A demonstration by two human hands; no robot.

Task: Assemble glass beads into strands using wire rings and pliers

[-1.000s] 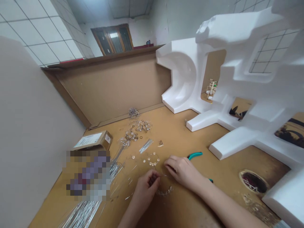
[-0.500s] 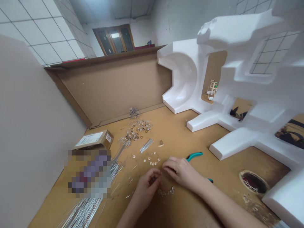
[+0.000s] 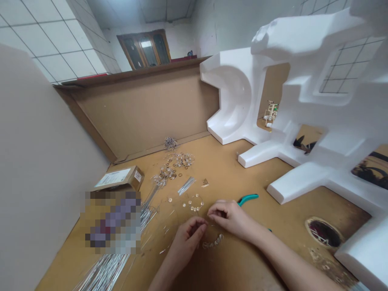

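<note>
My left hand (image 3: pixel 189 236) is closed in a pinch above the wooden tabletop. A short strand of clear beads (image 3: pixel 216 240) curves just below its fingertips and appears to hang from them. My right hand (image 3: pixel 228 218) pinches close beside it, thumb against fingers. A faint thin line shows between the two hands, but what the right fingertips grip is too small to make out. Behind the hands, a loop of clear beads (image 3: pixel 197 203) lies on the table. Pliers with a teal handle (image 3: pixel 248 199) lie partly hidden by my right hand and forearm.
Piles of beaded pieces and small rings (image 3: pixel 180 161) lie toward the cardboard wall (image 3: pixel 145 117). Several thin metal rods (image 3: pixel 103 273) and a small carton (image 3: pixel 136 178) are at left. White foam packing (image 3: pixel 281 190) stands at right, near a round hole (image 3: pixel 324 232) in the tabletop.
The bead strand has shifted slightly up and shows more sharply. My right hand's fingers have curled a little and its gap has opened; both hands stay close together.
</note>
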